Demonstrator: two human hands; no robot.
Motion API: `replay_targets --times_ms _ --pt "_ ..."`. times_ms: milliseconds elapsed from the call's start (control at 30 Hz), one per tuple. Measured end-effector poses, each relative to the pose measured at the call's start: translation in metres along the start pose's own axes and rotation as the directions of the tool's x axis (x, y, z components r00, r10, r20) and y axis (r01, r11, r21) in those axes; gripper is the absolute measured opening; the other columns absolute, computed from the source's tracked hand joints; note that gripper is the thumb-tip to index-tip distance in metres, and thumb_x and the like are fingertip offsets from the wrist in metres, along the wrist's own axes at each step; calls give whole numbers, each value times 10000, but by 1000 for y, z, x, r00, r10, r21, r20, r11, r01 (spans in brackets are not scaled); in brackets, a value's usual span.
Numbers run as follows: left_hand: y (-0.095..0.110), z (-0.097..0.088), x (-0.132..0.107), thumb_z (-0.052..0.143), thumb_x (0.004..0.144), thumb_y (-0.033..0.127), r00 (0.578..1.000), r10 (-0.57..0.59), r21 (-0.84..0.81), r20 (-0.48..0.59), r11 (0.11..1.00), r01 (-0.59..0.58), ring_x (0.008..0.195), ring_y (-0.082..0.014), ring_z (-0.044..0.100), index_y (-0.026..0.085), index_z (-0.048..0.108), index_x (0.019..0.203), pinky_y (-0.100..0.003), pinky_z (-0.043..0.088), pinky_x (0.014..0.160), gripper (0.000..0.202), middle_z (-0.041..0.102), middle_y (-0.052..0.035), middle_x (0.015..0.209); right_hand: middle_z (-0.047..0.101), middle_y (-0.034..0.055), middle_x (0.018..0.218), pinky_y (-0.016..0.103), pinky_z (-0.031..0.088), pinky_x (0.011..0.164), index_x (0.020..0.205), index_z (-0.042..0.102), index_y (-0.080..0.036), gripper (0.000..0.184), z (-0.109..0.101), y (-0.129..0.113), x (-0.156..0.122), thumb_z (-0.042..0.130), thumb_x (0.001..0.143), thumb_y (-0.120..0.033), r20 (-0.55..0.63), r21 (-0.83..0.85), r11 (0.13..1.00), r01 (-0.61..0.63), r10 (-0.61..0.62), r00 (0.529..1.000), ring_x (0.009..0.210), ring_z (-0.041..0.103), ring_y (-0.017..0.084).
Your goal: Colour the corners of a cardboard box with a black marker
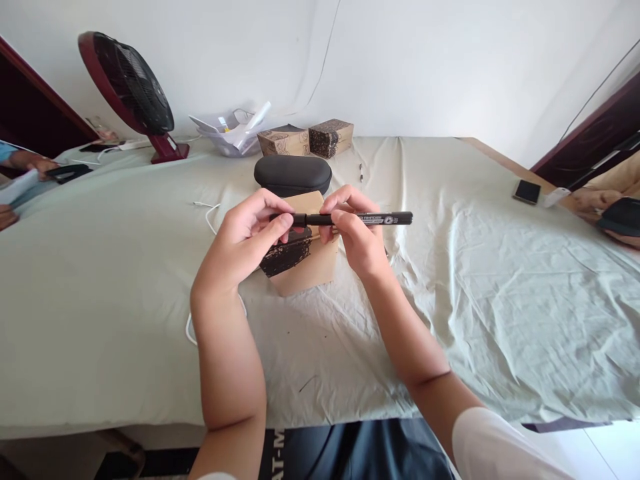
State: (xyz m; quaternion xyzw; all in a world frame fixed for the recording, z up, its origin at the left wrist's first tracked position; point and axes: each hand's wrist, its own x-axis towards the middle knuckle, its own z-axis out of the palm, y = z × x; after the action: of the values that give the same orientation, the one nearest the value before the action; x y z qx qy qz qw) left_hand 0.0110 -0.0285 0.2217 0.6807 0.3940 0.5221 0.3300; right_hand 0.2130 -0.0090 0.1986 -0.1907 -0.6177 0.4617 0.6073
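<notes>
A black marker pen [383, 219] with white lettering is held level between both hands above the table. My left hand [250, 233] pinches its cap [299, 220] between thumb and fingers. The marker's barrel is gripped by my right hand [356, 233], and its printed end sticks out to the right. Cap and barrel lie in line; whether the cap is fully seated I cannot tell. Beneath the hands lies a flat brown cardboard piece [305, 273], partly scribbled over in black [287, 257] and partly hidden by my fingers.
Behind the hands sits a black zip case [293, 175]. Two scribbled brown boxes [283, 141] [331, 137], a plastic basket [233, 140] and a fan [133, 87] stand near the wall. A white cable [211, 217] lies left, a phone [527, 192] right. Other people's hands [35, 163] [595, 200] appear at both sides.
</notes>
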Motion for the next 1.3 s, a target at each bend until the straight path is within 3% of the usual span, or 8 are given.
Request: replay_targets --times_ms 233,333,433,633,800,1067,1200,1300 --pt "5 13 -5 701 989 627 989 26 -138 147 990 -6 606 -153 570 245 549 830 -301 487 557 441 623 -13 732 604 -25 789 314 546 609 965 553 -264 342 17 -1 -9 572 1078 -586 86 -67 997 38 -33 996 619 601 150" --pt "9 21 -7 668 997 669 999 -11 -114 40 993 16 602 -138 547 245 513 819 -285 437 518 485 557 -2 732 649 14 953 332 573 652 1029 554 -265 357 25 -2 -13 495 1101 -609 116 -117 983 141 -127 985 672 611 147" --pt "14 26 -8 603 1027 683 996 -45 74 -83 996 51 616 -136 542 241 499 791 -293 413 523 511 484 1 694 639 25 957 353 580 753 1054 538 -268 349 32 -5 -18 435 1123 -594 121 -152 969 195 -178 977 776 633 173" --pt "29 32 -15 525 1088 458 993 55 283 -106 959 -23 602 -131 438 234 438 745 -321 345 532 419 419 7 669 547 13 850 367 538 777 1121 536 -280 464 27 4 -14 388 1082 -718 127 -259 944 205 -178 976 774 545 206" --pt "38 58 -24 510 1070 293 979 89 282 -184 959 -34 532 -131 386 227 354 741 -343 301 526 370 401 25 608 380 -6 788 392 532 760 1226 545 -280 434 15 16 -4 292 1110 -613 62 -176 953 245 -237 969 722 459 211" --pt "40 88 -24 476 1079 272 946 42 225 -322 974 33 573 -135 489 230 421 758 -300 380 547 329 495 13 651 500 32 883 385 518 697 1142 617 -285 500 17 12 -3 351 1060 -700 5 -90 971 223 -224 975 710 472 199" --pt "36 101 -25 504 1052 240 864 248 313 -439 943 -112 532 -107 457 219 424 756 -271 322 518 307 484 29 622 456 19 851 369 447 677 1093 622 -280 381 19 8 -3 372 1062 -566 0 59 974 219 -219 976 699 425 201" --pt "29 113 -26 517 1068 244 823 304 288 -479 941 -180 531 -100 468 215 440 774 -264 338 528 305 498 36 627 528 35 902 386 478 686 1049 622 -285 446 20 1 -6 344 1056 -634 -43 -36 980 195 -196 980 698 470 217"
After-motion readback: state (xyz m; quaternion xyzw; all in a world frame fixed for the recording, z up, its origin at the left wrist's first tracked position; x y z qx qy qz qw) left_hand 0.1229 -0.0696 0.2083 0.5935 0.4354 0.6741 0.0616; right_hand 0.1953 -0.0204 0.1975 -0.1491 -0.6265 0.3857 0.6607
